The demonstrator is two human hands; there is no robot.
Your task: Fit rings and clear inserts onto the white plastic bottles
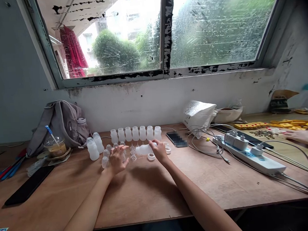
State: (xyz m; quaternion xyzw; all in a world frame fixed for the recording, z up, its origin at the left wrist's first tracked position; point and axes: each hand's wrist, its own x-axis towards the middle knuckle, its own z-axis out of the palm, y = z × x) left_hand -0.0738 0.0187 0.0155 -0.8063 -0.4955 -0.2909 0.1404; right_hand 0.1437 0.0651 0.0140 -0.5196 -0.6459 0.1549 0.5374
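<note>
A frosted baby bottle (pixel 142 150) lies on its side on the wooden table, and the fingers of my right hand (pixel 159 151) are closed around its right end. My left hand (pixel 117 159) has its fingers apart, over and beside several small translucent caps (pixel 105 159), partly hiding them. Between the hands sit clear, nipple-like pieces (pixel 132 153). White rings (pixel 151 157) lie just below the bottle and beside my right hand. Behind, several frosted bottles (pixel 135 133) stand in a row. Two taller capped bottles (pixel 93 149) stand left of my left hand.
A phone (pixel 176 139), tangled cables and a power strip (pixel 249 154) lie to the right, with a white bag (pixel 198 114) behind. Another person's hand (pixel 303 136) is by yellow parts. At left are a drink cup (pixel 55 146), a backpack (pixel 61 122) and a black flat object (pixel 29 185).
</note>
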